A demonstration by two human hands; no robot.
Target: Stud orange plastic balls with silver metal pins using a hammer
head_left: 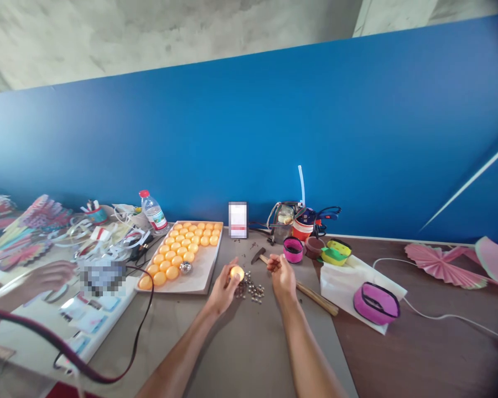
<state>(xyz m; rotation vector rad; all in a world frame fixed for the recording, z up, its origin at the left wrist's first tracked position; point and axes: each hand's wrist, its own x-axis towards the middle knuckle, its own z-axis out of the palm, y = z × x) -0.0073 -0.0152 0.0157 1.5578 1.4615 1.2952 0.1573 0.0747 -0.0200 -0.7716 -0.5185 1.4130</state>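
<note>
My left hand (224, 287) is closed around a yellow-orange ball (237, 272), held just above a small pile of shiny metal bits (252, 289) on the grey table. My right hand (281, 275) hovers to the right of the pile with its fingers curled together; what they pinch, if anything, is too small to see. A wooden-handled hammer (311, 293) lies behind and to the right of that hand. To the left, a flat tray (203, 276) carries several more yellow-orange balls (178, 251) and one silvery ball (185, 267).
A water bottle (153, 211), cups of tools (302, 224), small pink and green bowls (294, 250), a pink ring (375, 303) on white paper, and pink paper fans (444, 265) crowd the back and right. Another person's hand (50, 276) and cables (141, 320) lie at left.
</note>
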